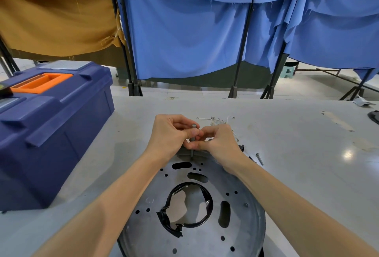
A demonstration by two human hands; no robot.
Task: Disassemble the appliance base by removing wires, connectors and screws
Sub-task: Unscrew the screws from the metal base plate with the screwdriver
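Appliance base (205, 240): flat on the table (297, 154), far rim right under both hands.
Left hand (170, 133): pinches the upright screw (192, 140) near its top.
Right hand (219, 142): pinches that same screw lower down.

I see the base (194, 240) as dull grey metal, matt and faintly scuffed. Its black ring (210, 201) looks like glossy plastic or rubber. The rod (193, 127) and the loose screw (259, 158) are bare grey metal. The table (297, 154) is smooth, with a soft sheen. The toolbox (51, 133) is blue moulded plastic, its handle (43, 82) orange. The curtains (184, 31) and the tan cloth (57, 21) are matt fabric.
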